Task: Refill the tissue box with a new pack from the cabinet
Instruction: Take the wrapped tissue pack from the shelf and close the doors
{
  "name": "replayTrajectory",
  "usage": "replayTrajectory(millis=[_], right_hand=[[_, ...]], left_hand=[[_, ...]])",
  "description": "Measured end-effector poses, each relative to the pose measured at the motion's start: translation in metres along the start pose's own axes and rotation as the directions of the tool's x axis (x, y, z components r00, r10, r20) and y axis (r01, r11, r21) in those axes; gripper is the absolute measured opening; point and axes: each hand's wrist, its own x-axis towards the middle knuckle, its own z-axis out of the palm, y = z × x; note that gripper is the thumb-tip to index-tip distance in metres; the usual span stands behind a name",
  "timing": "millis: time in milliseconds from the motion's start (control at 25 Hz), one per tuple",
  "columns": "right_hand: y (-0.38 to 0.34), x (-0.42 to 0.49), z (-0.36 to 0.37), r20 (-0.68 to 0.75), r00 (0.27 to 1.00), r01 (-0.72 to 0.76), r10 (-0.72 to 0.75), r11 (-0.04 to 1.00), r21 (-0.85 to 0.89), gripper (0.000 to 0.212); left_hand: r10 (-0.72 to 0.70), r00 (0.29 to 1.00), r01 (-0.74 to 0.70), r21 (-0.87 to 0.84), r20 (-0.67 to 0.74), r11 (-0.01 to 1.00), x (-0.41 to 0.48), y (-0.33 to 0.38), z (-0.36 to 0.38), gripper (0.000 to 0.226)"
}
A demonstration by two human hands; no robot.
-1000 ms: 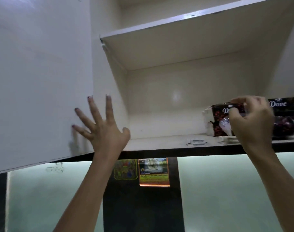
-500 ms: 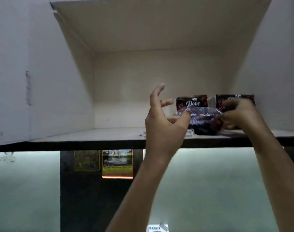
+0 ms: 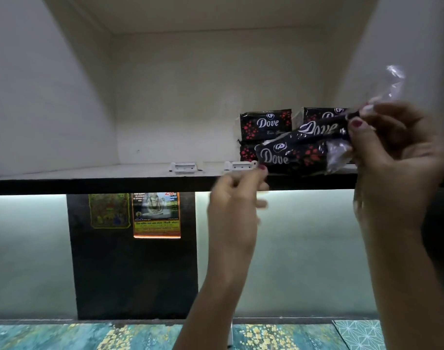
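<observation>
A black Dove tissue pack [image 3: 299, 152] with red flowers hangs tilted just above the front edge of the open cabinet's shelf [image 3: 89, 183]. My right hand [image 3: 397, 157] grips its right end, where clear plastic wrap [image 3: 392, 84] sticks up. My left hand [image 3: 234, 200] is blurred below the pack's lower left corner, its thumb and curled fingers pinching that corner. More Dove packs [image 3: 265, 123] are stacked at the back right of the shelf, one [image 3: 321, 114] partly hidden behind the held pack. No tissue box is in view.
Two small white plastic fittings [image 3: 184, 167] lie near the shelf's front edge. Below the cabinet are a lit pale wall, a dark panel with two posters [image 3: 156, 214], and a patterned teal counter [image 3: 64, 334] along the bottom.
My left hand left the cabinet door, came to the pack, then dropped to its lower left corner. The pack has been drawn forward off the stack and tilted; the view shifted right and down.
</observation>
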Motion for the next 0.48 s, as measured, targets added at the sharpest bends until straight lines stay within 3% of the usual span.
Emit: replayTrajectory(millis=[80,160,240,320,400,480], right_hand=[[-0.003,-0.026,-0.013,0.008,0.999,-0.044,0.043,0.994,0.104,0.021],[-0.004,-0.057,-0.027,-0.002,0.994,-0.112,0.113,0.985,0.131,0.023],[-0.008,-0.087,-0.040,0.038,0.986,-0.164,0.161,0.982,0.094,0.023],[-0.011,-0.115,-0.056,0.147,0.962,-0.237,0.229,0.971,0.036,0.026],[-0.015,-0.139,-0.075,0.258,0.901,-0.344,0.350,0.936,-0.071,0.031],[-0.012,-0.158,-0.102,0.268,0.856,-0.403,0.442,0.895,-0.188,0.030]], left_hand=[[-0.256,0.914,0.287,-0.055,0.316,0.956,-0.010,-0.015,0.008,0.055],[-0.262,0.853,0.395,-0.232,0.451,0.889,-0.019,-0.028,0.017,0.059],[-0.154,0.887,0.358,-0.442,0.434,0.823,-0.025,-0.040,0.022,0.041],[-0.134,0.939,0.294,-0.536,0.318,0.792,-0.034,-0.053,0.014,0.030],[-0.254,0.944,0.327,-0.515,0.209,0.792,-0.048,-0.072,-0.005,0.020],[-0.409,0.897,0.435,-0.493,0.165,0.754,-0.068,-0.097,-0.030,0.016]])
